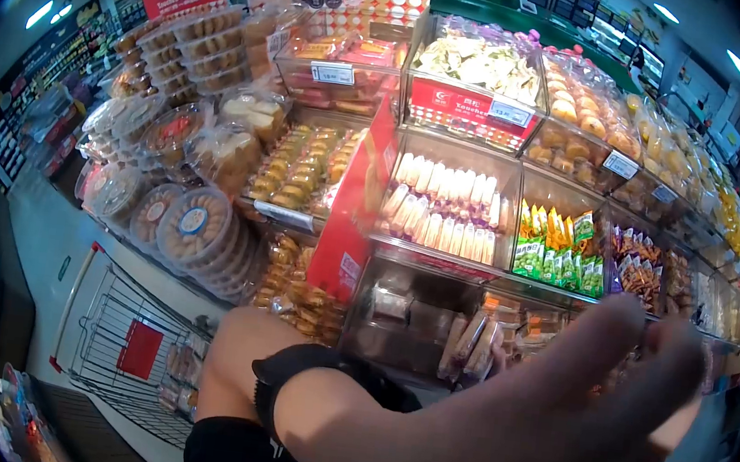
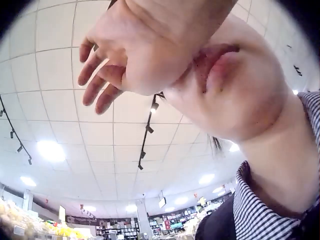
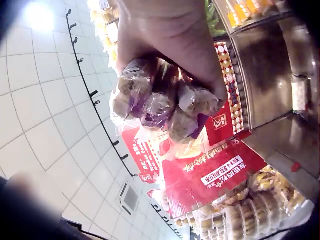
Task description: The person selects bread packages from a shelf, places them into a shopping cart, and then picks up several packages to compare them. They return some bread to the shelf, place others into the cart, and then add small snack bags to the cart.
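Observation:
Close to the camera in the head view, my left hand covers the lower right, its fingers extended over the shelves. The left wrist view shows this hand near the chin and mouth, fingers loosely bent and holding nothing. In the right wrist view, my right hand grips several clear-wrapped sticks with purple labels, their ends bunched below the palm. Wrapped sticks also appear in the head view at a lower bin, partly hidden behind my left hand.
Clear bins hold pale wrapped sticks, green snack packs and purple packs. Round tubs are stacked at the left. A shopping cart with packages stands at the lower left. A red divider rises between the bins.

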Available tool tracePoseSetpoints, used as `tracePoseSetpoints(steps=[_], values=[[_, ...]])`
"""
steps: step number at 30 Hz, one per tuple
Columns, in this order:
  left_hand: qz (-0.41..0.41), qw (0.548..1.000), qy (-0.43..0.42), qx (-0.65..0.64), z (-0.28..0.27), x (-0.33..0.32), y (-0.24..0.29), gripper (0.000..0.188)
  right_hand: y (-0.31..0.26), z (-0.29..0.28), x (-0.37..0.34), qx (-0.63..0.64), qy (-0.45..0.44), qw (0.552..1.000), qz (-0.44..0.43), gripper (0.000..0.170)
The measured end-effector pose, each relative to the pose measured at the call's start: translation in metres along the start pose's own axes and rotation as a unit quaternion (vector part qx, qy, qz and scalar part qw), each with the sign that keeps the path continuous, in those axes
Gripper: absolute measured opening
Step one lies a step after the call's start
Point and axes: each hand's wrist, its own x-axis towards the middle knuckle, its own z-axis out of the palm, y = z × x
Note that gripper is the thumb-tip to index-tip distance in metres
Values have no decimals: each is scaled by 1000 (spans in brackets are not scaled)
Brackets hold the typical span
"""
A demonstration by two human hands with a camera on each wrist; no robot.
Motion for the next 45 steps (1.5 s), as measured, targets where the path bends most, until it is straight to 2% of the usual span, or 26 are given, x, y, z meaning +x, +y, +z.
tracePoseSetpoints(steps=[3, 5, 7, 8, 9, 10, 12, 14, 15, 17, 18, 21, 24, 26, 28, 33, 36, 37, 40, 41, 44, 45], values=[[-55, 993, -103, -19, -14, -5, -2, 9, -5, -3, 0, -6, -13, 1000, -19, 56], [-138, 968, -204, -53, -29, -25, -11, 6, -12, -2, 1, -9, -26, 999, -28, 57], [-197, 951, -223, -83, -28, -55, -32, 10, -17, 0, 3, -21, -37, 998, -36, 57], [-214, 954, -193, -87, -13, -80, -50, 16, -20, 2, 6, -19, -42, 998, -37, 58], [-349, 901, -179, -185, 10, -98, -58, 23, -23, -10, 6, -28, -26, 999, 5, 60], [-478, 818, -162, -275, 33, -119, -64, 30, -24, -8, 11, 3, -70, 997, 19, 62], [-552, 762, -119, -317, 86, -176, -73, 47, -35, 35, 7, 20, -88, 996, 13, 57], [-620, 620, -124, -464, 110, -208, -74, 59, -37, 53, 11, 26, -80, 996, 27, 49], [-646, 555, -131, -508, 108, -200, -67, 61, -35, 54, 14, 32, -105, 993, 33, 52], [-640, 513, -71, -567, 115, -202, -56, 61, -30, 53, 20, 46, -157, 985, 50, 58], [-636, 491, -40, -594, 115, -203, -54, 61, -27, 53, 22, 32, -141, 989, 43, 58], [-658, 507, -24, -557, 113, -213, -54, 56, -18, 58, 27, -11, -85, 996, 4, 57], [-670, 502, 19, -547, 114, -226, -54, 46, -14, 50, 33, -3, -110, 994, 7, 53], [-672, 510, 40, -536, 116, -233, -56, 43, -19, 52, 30, 49, -87, 994, 39, 50], [-676, 497, 72, -539, 112, -230, -54, 39, -26, 45, 30, 87, -42, 992, 80, 47], [-715, 471, 52, -514, 102, -230, -55, 44, -40, 42, 29, -6, -113, 993, 28, 45], [-669, 546, 41, -502, 109, -222, -46, 56, -32, 47, 33, -144, -86, 984, 67, 44], [-646, 546, 30, -533, 107, -219, -44, 68, -28, 58, 34, -127, -88, 985, 74, 44], [-648, 564, 53, -509, 102, -212, -43, 68, -19, 75, 40, -86, -103, 988, 81, 43], [-659, 575, 73, -480, 104, -224, -46, 67, -12, 63, 46, -80, -113, 985, 102, 45], [-689, 519, 110, -494, 92, -229, -50, 66, -7, 64, 56, 4, -130, 985, 116, 47], [-693, 509, 122, -495, 89, -230, -51, 66, -10, 70, 56, -21, -118, 989, 87, 51]])
